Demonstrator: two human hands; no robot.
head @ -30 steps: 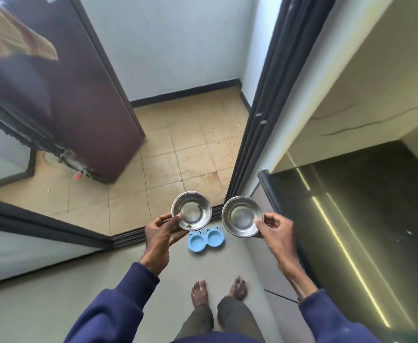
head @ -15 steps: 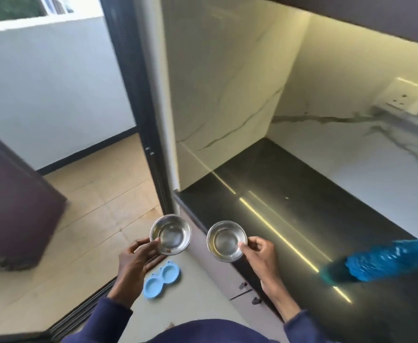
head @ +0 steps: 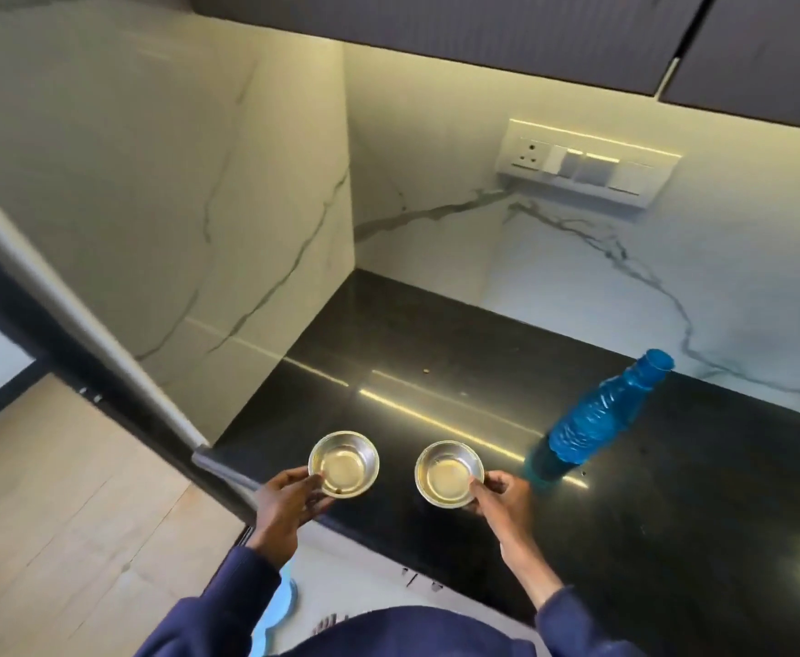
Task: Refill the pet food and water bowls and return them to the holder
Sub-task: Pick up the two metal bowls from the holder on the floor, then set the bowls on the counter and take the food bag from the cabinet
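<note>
Each hand pinches a steel bowl by its rim over the tabletop's (head: 436, 372) near edge: left hand (head: 289, 502) the left bowl (head: 344, 463), right hand (head: 500, 497) the right bowl (head: 449, 474). A blue bottle (head: 597, 419) stands just right of them.

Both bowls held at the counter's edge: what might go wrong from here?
The left hand pinches the left bowl, the right hand the right bowl, each by its near rim only; either might tip near the front edge of the counter.
The blue bottle stands close beside the right hand and might get knocked over.
The blue holder on the floor underfoot might trip them.
</note>
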